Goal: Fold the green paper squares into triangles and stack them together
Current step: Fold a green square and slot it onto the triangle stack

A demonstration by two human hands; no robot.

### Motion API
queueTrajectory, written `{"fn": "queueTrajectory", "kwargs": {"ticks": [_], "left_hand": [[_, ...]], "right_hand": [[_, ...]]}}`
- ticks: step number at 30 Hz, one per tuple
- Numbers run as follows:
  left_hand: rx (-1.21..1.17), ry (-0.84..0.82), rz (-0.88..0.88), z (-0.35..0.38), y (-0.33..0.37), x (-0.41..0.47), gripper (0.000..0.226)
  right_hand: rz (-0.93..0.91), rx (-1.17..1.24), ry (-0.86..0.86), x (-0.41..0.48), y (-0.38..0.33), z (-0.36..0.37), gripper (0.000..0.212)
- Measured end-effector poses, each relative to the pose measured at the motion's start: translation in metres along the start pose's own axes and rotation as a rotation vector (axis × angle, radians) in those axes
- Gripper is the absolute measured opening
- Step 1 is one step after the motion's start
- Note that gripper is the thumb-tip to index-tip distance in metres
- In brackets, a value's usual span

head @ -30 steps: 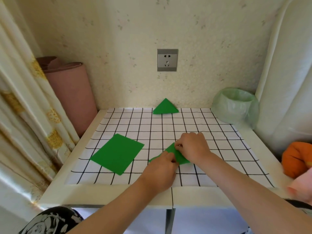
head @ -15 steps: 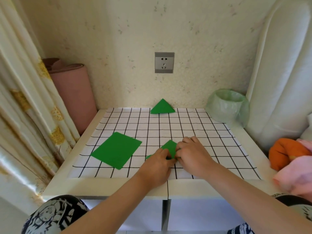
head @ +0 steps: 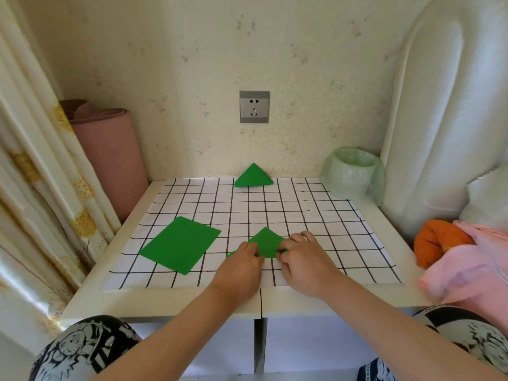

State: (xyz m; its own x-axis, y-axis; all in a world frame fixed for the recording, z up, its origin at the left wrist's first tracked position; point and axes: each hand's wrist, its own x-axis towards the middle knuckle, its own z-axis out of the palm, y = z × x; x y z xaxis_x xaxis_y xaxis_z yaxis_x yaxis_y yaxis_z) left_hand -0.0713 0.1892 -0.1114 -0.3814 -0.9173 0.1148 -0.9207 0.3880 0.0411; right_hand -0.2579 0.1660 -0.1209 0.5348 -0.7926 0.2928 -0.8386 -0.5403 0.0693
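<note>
Everything sits on a white mat with black grid lines (head: pixel 302 215). On the left side of the mat lies a flat green paper square (head: pixel 180 244) that is not folded yet. I see one, but it may be a thin pile, and I cannot tell. Next comes the left hand (head: pixel 242 266), close to the near edge of the mat, with its fingers curled. Straight past it, at the middle of the far edge of the mat, rests a pile of folded green paper triangles (head: pixel 253 176). Its edges show more than one sheet, but they are too small to count. Back on the near side of the mat, one folded green paper triangle (head: pixel 266 243) lies between the two hands. The left hand pinches its left part, and the right hand (head: pixel 303 259) pinches its right corner with curled fingers. The long edge of this triangle runs left to right, next to the hands, and its tip points across the mat at the pile. I think the next move is to carry it straight ahead, away from the body, and lay it on the pile. Both hands look about as near to the pile as each other. The left hand is nearer to the flat square, so it could fetch that one after. So I count two hands, one triangle held, one pile and one flat square.
</note>
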Motion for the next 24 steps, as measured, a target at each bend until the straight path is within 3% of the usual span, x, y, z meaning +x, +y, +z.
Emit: {"fn": "queueTrajectory", "kwargs": {"ticks": [11, 19, 24], "left_hand": [[-0.010, -0.022, -0.222, -0.011, -0.030, -0.016, 0.035], [0.008, -0.031, -0.281, -0.009, -0.039, -0.023, 0.032], [0.001, 0.214, -0.190, -0.010, -0.031, -0.016, 0.020]], "right_hand": [[0.045, 0.068, 0.071, -0.002, -0.001, 0.001, 0.035], [0.066, 0.073, 0.059, 0.000, -0.004, 0.001, 0.034], [0.071, 0.071, 0.035, 0.003, -0.005, -0.001, 0.034]]}}
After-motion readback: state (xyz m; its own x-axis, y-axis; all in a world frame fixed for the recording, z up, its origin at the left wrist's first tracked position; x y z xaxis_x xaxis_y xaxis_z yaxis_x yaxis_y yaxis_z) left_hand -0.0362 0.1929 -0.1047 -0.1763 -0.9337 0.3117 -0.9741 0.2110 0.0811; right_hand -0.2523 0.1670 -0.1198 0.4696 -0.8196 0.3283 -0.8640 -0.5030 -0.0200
